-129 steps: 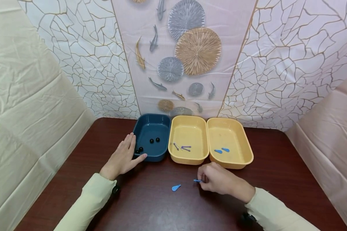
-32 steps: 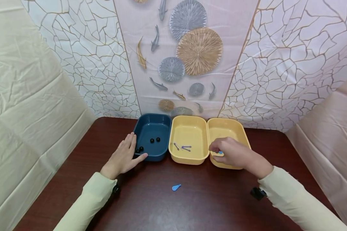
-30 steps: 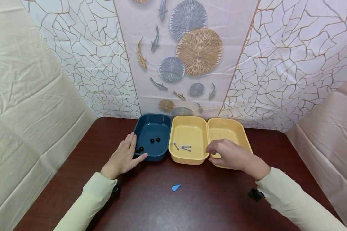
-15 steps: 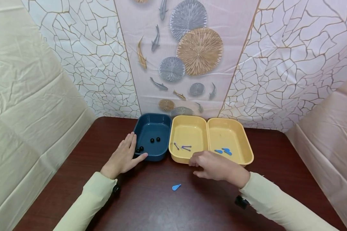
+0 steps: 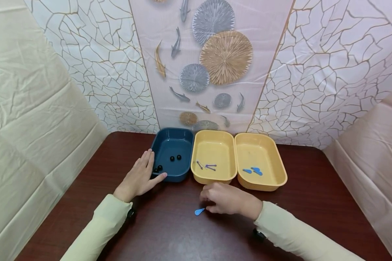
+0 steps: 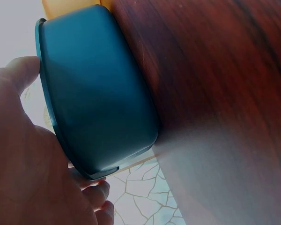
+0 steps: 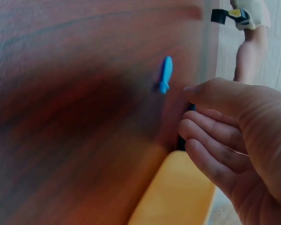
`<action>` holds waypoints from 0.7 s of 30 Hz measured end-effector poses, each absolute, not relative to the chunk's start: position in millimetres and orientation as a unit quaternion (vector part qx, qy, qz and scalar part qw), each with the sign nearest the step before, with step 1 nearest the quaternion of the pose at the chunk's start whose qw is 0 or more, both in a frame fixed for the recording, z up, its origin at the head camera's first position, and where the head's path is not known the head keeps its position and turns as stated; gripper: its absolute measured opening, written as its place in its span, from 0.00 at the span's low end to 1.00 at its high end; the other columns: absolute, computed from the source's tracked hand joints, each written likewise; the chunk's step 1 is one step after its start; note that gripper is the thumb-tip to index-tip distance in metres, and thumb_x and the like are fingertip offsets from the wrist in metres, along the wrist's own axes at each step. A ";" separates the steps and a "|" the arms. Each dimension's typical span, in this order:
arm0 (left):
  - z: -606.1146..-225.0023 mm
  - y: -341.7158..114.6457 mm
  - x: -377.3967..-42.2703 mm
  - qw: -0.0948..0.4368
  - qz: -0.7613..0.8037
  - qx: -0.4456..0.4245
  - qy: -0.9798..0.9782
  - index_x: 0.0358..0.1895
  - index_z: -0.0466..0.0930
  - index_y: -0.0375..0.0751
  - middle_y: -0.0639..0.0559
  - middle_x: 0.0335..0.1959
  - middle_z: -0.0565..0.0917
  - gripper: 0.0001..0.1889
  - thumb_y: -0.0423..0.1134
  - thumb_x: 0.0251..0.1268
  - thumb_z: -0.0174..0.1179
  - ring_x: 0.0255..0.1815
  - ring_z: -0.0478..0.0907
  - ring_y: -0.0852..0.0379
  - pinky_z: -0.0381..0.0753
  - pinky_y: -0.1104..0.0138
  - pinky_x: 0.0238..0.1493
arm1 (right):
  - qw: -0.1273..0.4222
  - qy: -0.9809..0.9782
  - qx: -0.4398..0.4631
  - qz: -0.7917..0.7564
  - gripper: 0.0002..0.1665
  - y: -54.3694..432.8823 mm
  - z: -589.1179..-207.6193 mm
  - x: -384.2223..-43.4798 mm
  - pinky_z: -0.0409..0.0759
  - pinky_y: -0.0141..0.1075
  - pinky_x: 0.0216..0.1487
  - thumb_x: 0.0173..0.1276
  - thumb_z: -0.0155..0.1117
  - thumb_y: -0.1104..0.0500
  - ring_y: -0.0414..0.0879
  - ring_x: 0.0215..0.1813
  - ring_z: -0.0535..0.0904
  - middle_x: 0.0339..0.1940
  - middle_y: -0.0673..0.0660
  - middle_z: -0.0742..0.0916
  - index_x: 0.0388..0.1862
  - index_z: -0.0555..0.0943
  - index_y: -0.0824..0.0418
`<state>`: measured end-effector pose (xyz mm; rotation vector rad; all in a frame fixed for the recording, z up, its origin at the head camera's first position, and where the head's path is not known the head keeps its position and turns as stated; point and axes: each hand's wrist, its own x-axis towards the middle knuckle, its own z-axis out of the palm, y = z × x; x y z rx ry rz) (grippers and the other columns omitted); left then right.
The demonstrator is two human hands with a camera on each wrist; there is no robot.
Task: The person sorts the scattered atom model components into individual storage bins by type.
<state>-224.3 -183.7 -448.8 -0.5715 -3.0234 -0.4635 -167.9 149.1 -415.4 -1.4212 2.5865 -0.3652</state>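
Observation:
My left hand (image 5: pixel 138 177) rests against the left and near rim of the dark blue tray (image 5: pixel 173 177), its fingers straight and its thumb on the near rim. Several black balls (image 5: pixel 172 158) lie in that tray. On the table, a small blue drop-shaped piece (image 5: pixel 199 211) with a narrow neck lies right beside my right hand (image 5: pixel 232 199). In the right wrist view, the thumb and loosely bent fingers stand apart from the blue piece (image 7: pixel 166 75), with nothing visible between them.
The middle yellow tray (image 5: pixel 214 179) holds thin purple sticks (image 5: pixel 211 166) with knobbed ends. In the right yellow tray (image 5: pixel 262 185) are 3 blue drop-shaped pieces (image 5: pixel 257 171). The three trays stand side by side at the back of the dark brown table (image 5: pixel 170 232).
A blue drop-shaped piece went from my right hand into the right yellow tray. The right hand then moved left and toward me, to the piece on the table. My left hand stayed put.

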 end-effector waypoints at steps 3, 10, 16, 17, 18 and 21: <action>-449.0 -183.6 -224.5 0.014 -0.149 -0.184 -0.971 0.85 0.44 0.27 0.32 0.88 0.48 0.54 0.67 0.75 0.53 0.88 0.46 0.31 0.53 0.38 0.85 | 0.094 0.864 -0.478 -0.128 0.07 143.5 -422.1 -167.4 0.78 0.20 0.38 0.68 0.76 0.61 0.37 0.38 0.82 0.39 0.51 0.87 0.44 0.87 0.59; -449.8 -183.7 -225.5 0.014 -0.148 -0.184 -0.972 0.85 0.44 0.27 0.32 0.88 0.48 0.54 0.67 0.75 0.53 0.88 0.46 0.31 0.52 0.39 0.85 | 0.089 0.859 -0.490 -0.120 0.05 135.0 -434.0 -166.3 0.77 0.19 0.39 0.68 0.75 0.61 0.34 0.37 0.80 0.37 0.49 0.87 0.41 0.88 0.57; -450.1 -183.9 -225.9 0.014 -0.148 -0.184 -0.972 0.85 0.44 0.27 0.32 0.88 0.47 0.54 0.67 0.75 0.52 0.88 0.45 0.32 0.52 0.39 0.86 | 0.078 0.860 -0.492 -0.109 0.04 131.0 -440.9 -165.2 0.75 0.17 0.37 0.67 0.76 0.63 0.28 0.34 0.75 0.34 0.48 0.86 0.37 0.87 0.55; -450.1 -184.0 -225.9 0.013 -0.148 -0.184 -0.972 0.85 0.44 0.27 0.32 0.88 0.47 0.54 0.67 0.75 0.52 0.89 0.45 0.32 0.51 0.39 0.86 | 0.078 0.861 -0.491 -0.109 0.04 130.7 -441.6 -165.2 0.76 0.17 0.38 0.67 0.76 0.63 0.28 0.34 0.76 0.34 0.48 0.86 0.37 0.88 0.56; -450.1 -184.0 -225.9 0.012 -0.149 -0.183 -0.972 0.85 0.44 0.27 0.32 0.88 0.47 0.54 0.67 0.75 0.52 0.89 0.45 0.32 0.51 0.39 0.86 | 0.079 0.861 -0.490 -0.109 0.04 130.4 -442.1 -165.4 0.76 0.17 0.38 0.67 0.76 0.63 0.28 0.35 0.77 0.35 0.47 0.86 0.38 0.88 0.56; -450.3 -184.1 -225.8 0.009 -0.150 -0.181 -0.972 0.85 0.43 0.28 0.32 0.88 0.46 0.54 0.68 0.75 0.52 0.89 0.45 0.32 0.51 0.39 0.86 | 0.087 0.862 -0.486 -0.113 0.05 130.4 -443.1 -165.8 0.77 0.17 0.39 0.67 0.75 0.63 0.28 0.36 0.79 0.36 0.47 0.87 0.39 0.89 0.56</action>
